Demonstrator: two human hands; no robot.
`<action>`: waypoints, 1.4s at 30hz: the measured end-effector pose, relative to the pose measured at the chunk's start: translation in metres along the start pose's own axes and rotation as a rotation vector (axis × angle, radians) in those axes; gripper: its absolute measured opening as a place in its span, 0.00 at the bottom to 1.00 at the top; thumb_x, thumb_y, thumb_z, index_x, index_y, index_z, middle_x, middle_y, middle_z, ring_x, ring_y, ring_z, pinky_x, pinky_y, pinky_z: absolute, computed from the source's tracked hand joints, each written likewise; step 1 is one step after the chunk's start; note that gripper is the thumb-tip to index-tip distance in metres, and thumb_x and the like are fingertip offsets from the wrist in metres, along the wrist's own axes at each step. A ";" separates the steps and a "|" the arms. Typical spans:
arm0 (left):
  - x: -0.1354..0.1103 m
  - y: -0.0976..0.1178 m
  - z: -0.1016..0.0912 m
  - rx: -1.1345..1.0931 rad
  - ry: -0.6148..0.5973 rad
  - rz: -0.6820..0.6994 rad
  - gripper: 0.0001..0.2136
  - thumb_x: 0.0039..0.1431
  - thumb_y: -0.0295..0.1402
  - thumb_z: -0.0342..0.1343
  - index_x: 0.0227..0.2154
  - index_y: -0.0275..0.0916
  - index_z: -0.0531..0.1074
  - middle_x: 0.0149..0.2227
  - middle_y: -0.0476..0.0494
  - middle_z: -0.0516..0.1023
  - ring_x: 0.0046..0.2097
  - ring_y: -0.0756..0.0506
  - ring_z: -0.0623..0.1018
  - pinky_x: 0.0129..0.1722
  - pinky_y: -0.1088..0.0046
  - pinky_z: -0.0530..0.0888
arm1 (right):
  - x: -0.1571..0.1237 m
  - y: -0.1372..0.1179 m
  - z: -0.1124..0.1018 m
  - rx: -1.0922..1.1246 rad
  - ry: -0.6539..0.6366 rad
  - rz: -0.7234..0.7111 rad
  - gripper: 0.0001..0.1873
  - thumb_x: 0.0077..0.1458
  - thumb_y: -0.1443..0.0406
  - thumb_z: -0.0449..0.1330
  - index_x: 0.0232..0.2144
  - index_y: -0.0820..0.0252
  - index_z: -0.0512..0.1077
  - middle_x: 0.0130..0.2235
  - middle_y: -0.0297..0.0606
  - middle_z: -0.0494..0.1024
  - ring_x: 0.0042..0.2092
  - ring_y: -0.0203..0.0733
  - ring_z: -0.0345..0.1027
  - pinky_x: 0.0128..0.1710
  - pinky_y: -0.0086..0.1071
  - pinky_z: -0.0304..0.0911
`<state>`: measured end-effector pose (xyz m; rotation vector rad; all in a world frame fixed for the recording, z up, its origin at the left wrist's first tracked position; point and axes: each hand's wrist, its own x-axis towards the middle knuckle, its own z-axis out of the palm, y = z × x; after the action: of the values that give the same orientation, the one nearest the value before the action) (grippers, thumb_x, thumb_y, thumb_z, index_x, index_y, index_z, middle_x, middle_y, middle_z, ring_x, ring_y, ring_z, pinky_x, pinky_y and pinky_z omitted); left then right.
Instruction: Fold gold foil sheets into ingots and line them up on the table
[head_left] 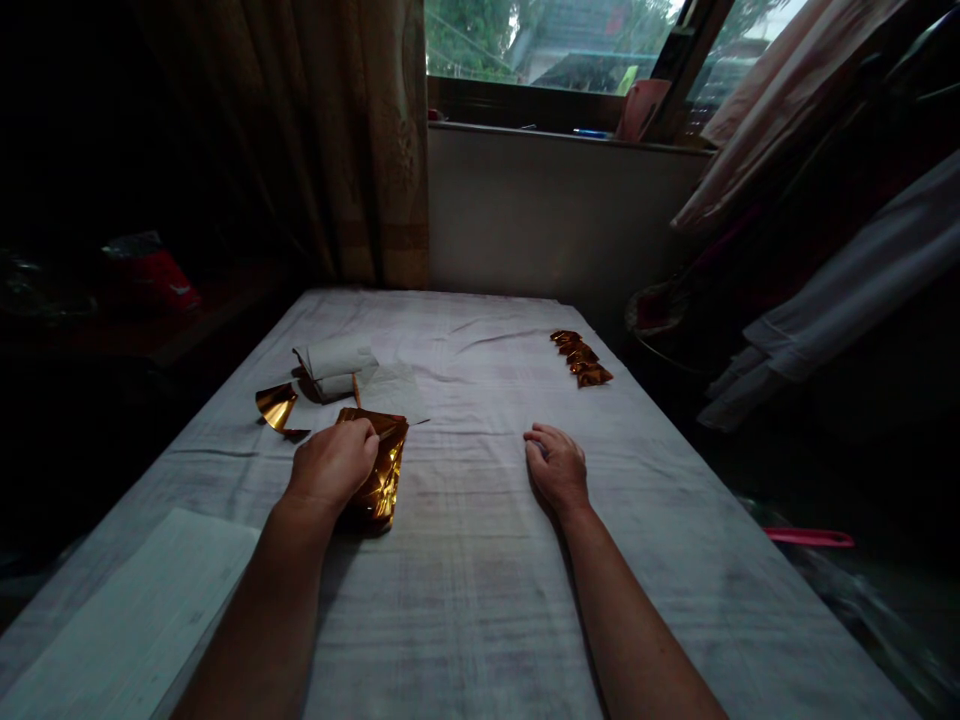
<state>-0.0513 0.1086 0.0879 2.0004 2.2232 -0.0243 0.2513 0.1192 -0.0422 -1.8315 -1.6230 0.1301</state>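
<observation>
My left hand (334,462) is over a stack of shiny gold foil sheets (384,490) on the left half of the table. Its fingers are closed in a pinch at the stack's top sheet; the fingertips are partly hidden. My right hand (556,467) rests on the white cloth to the right, its fingers slightly bent and holding nothing that I can see. Beyond it, near the table's right edge, lies a row of folded gold foil pieces (581,358). A curled strip of gold foil (276,405) sits just left of the stack.
Behind the stack lies a rolled whitish wrapper (334,365). White paper (142,610) covers the near left of the cloth-covered table (465,600). Clothes (847,270) hang at the right, and a pink cup (643,108) stands on the windowsill.
</observation>
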 end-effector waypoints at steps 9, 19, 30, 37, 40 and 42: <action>-0.016 0.017 -0.015 -0.382 0.192 0.151 0.13 0.60 0.41 0.50 0.37 0.43 0.77 0.35 0.44 0.82 0.39 0.39 0.80 0.38 0.67 0.72 | 0.000 -0.003 -0.003 0.009 -0.010 -0.002 0.13 0.55 0.65 0.55 0.37 0.56 0.80 0.50 0.42 0.79 0.54 0.48 0.70 0.57 0.45 0.58; 0.009 0.063 0.055 -1.299 -0.055 0.141 0.22 0.50 0.53 0.57 0.32 0.36 0.74 0.28 0.46 0.78 0.29 0.46 0.77 0.29 0.72 0.74 | -0.001 -0.003 -0.002 0.030 0.007 -0.006 0.14 0.55 0.65 0.54 0.37 0.55 0.79 0.50 0.40 0.80 0.54 0.47 0.69 0.58 0.44 0.58; 0.013 0.047 0.073 -0.626 0.100 0.272 0.24 0.56 0.34 0.57 0.57 0.40 0.69 0.65 0.37 0.64 0.62 0.39 0.70 0.61 0.62 0.67 | -0.002 0.002 0.002 0.088 0.071 -0.058 0.13 0.56 0.64 0.54 0.37 0.56 0.79 0.47 0.42 0.81 0.51 0.49 0.71 0.56 0.47 0.61; 0.006 0.039 0.069 -0.325 -0.081 0.436 0.20 0.59 0.32 0.55 0.55 0.40 0.72 0.63 0.37 0.68 0.63 0.39 0.69 0.63 0.62 0.65 | -0.010 -0.012 -0.005 0.130 0.083 -0.288 0.15 0.56 0.68 0.53 0.40 0.58 0.78 0.47 0.44 0.81 0.51 0.48 0.72 0.53 0.45 0.64; 0.004 0.040 0.070 -0.301 -0.099 0.443 0.20 0.59 0.31 0.55 0.55 0.40 0.72 0.64 0.37 0.67 0.64 0.40 0.68 0.64 0.62 0.64 | -0.022 -0.027 -0.013 0.146 -0.026 -0.449 0.17 0.55 0.70 0.54 0.44 0.58 0.77 0.49 0.44 0.80 0.52 0.47 0.72 0.54 0.44 0.64; 0.004 0.041 0.069 -0.307 -0.087 0.439 0.20 0.59 0.31 0.55 0.55 0.40 0.72 0.64 0.37 0.67 0.64 0.40 0.68 0.64 0.62 0.64 | -0.031 -0.036 -0.019 0.127 -0.154 -0.525 0.21 0.51 0.71 0.56 0.47 0.57 0.76 0.53 0.43 0.77 0.56 0.48 0.68 0.57 0.46 0.61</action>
<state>-0.0041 0.1096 0.0229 2.2037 1.5794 0.2569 0.2237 0.0831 -0.0197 -1.2763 -2.0961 0.1380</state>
